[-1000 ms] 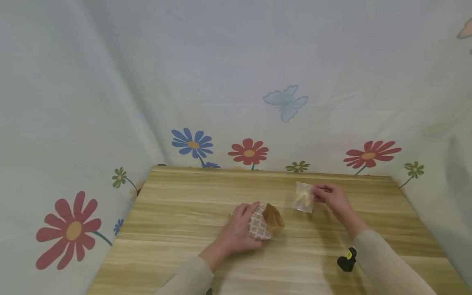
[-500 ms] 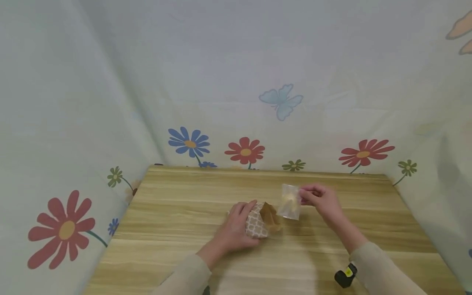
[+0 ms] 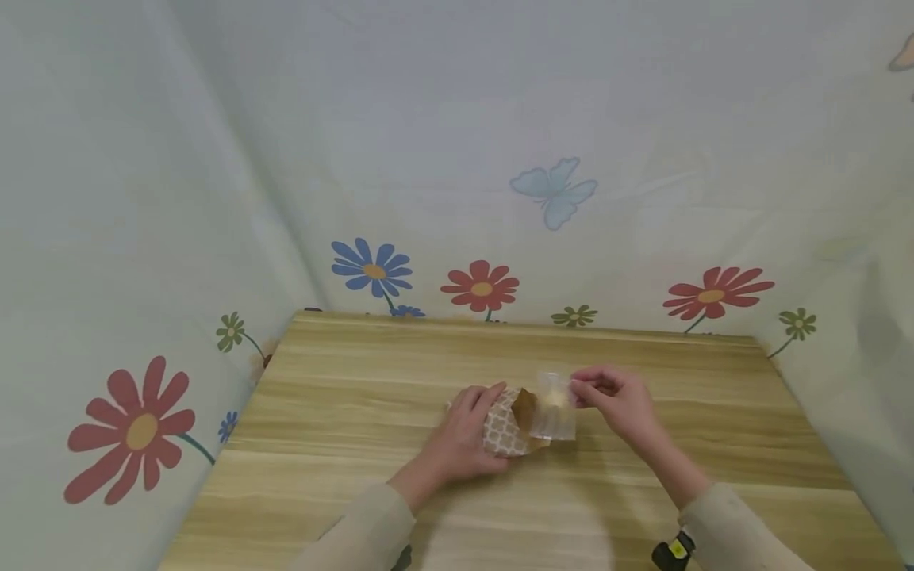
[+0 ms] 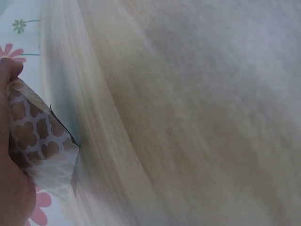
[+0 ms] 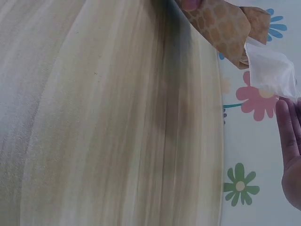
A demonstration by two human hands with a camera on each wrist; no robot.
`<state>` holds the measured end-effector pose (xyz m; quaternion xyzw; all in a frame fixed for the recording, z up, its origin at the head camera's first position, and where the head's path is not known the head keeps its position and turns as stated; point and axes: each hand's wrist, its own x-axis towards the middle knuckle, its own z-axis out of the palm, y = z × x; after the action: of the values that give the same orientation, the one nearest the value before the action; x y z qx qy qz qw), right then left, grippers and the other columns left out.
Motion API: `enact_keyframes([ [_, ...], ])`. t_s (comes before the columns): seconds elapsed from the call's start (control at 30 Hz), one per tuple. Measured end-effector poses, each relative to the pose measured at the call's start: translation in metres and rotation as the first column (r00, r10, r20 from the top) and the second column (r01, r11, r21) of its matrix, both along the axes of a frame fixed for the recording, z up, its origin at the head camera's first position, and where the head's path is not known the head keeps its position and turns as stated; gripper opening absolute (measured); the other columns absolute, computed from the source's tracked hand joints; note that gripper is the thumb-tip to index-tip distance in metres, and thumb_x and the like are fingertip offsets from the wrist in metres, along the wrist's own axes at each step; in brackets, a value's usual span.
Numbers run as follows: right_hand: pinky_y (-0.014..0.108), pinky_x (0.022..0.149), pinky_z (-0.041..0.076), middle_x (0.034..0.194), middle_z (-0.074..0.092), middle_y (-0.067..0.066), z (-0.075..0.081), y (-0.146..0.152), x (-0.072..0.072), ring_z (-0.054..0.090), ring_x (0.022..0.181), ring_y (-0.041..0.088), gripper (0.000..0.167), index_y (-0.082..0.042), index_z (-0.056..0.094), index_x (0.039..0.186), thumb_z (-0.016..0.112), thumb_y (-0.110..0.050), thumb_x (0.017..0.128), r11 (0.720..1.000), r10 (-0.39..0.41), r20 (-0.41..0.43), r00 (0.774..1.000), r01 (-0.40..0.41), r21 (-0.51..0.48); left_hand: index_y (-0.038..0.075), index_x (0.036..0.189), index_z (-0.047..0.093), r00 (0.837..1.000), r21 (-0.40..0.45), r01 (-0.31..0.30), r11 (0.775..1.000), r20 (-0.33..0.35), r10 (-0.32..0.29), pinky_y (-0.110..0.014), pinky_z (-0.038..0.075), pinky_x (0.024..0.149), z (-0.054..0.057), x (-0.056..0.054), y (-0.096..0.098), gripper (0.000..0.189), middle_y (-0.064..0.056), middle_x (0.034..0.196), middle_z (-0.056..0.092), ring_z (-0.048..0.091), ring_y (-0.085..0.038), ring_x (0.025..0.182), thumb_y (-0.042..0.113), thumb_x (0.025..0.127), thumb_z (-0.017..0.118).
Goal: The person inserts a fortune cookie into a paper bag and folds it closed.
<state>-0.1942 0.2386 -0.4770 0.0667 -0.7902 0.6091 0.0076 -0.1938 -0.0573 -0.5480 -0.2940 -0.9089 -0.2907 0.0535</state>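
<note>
My left hand [image 3: 457, 440] grips a small paper bag [image 3: 502, 428] with a white-and-brown lattice pattern, fingers over the far side and thumb on the near side. Its brown mouth gapes toward the right. A clear plastic packet [image 3: 554, 419] with something pale yellow inside hangs from the fingertips of my right hand [image 3: 620, 404], which pinch its right edge. The packet overlaps the bag's mouth in the head view; in the right wrist view the packet [image 5: 270, 68] lies against the bag's opening [image 5: 243, 59]. What the bag contains is hidden.
Both hands are above a wood-grain table [image 3: 357, 365]. Behind it hangs a pale cloth [image 3: 428, 159] printed with flowers and butterflies, which also encloses the sides. A black device with a yellow label [image 3: 673, 551] sits by the right sleeve.
My right hand has carried the plastic packet leftward, from well apart to the paper bag's mouth. The left hand keeps its grip on the bag in nearly the same place.
</note>
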Motion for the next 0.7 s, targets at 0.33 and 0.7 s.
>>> enact_keyframes([
  [0.33, 0.038, 0.078, 0.065, 0.096, 0.076, 0.019, -0.005, -0.014, 0.001, 0.075, 0.08, 0.013, 0.021, 0.012, 0.072, 0.112, 0.075, -0.003, 0.099, 0.997, -0.053, -0.026, 0.998, 0.051, -0.062, 0.016, 0.165, 0.036, 0.999, -0.002, -0.017, 1.0, -0.047, 0.017, -0.047, 0.051, 0.109, 0.003, 0.004, 0.001, 0.119, -0.007, 0.14, 0.052, 0.051, -0.024, 0.13, 0.047, 0.068, 0.096],
  [0.7, 0.041, 0.075, 0.065, 0.093, 0.077, 0.015, -0.008, -0.024, 0.008, 0.076, 0.076, 0.017, 0.014, 0.003, 0.076, 0.107, 0.077, -0.008, 0.098, 0.997, -0.017, -0.091, 0.996, 0.024, 0.074, 0.02, 0.166, 0.033, 0.999, -0.041, -0.024, 0.999, -0.048, 0.022, -0.044, 0.05, 0.111, 0.003, 0.003, 0.001, 0.12, -0.005, 0.142, 0.052, 0.05, -0.021, 0.131, 0.048, 0.068, 0.096],
])
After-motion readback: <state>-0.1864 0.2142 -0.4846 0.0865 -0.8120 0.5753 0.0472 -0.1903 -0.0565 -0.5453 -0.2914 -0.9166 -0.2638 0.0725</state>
